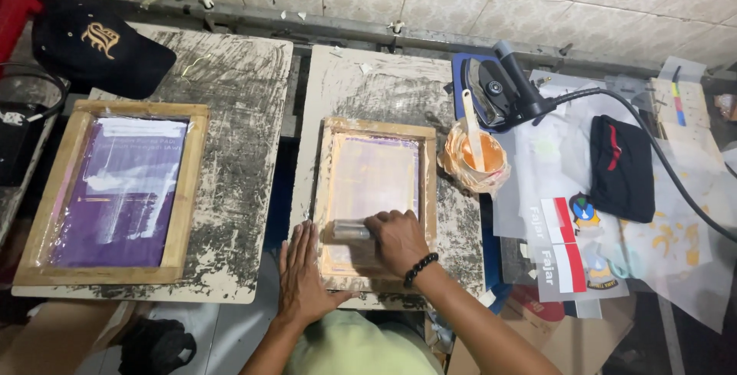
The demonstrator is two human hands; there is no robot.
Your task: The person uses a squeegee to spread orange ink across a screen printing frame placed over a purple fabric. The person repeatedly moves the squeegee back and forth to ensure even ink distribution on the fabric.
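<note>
Wooden-framed printing screen [374, 191] lies flat on the middle ink-stained board [384, 87], and that is where I am working. My right hand [397, 238] is closed around a squeegee [351, 230] pressed to the mesh near the frame's near edge; my left hand [301, 267] lies flat, fingers spread, pinning the near-left corner. I judge the ink pull nearly finished (the blade sits low). Lifting the frame cleanly would call for a steady hold. Right of it stands an orange ink tub [474, 158]; a second purple screen [123, 191] lies left.
</note>
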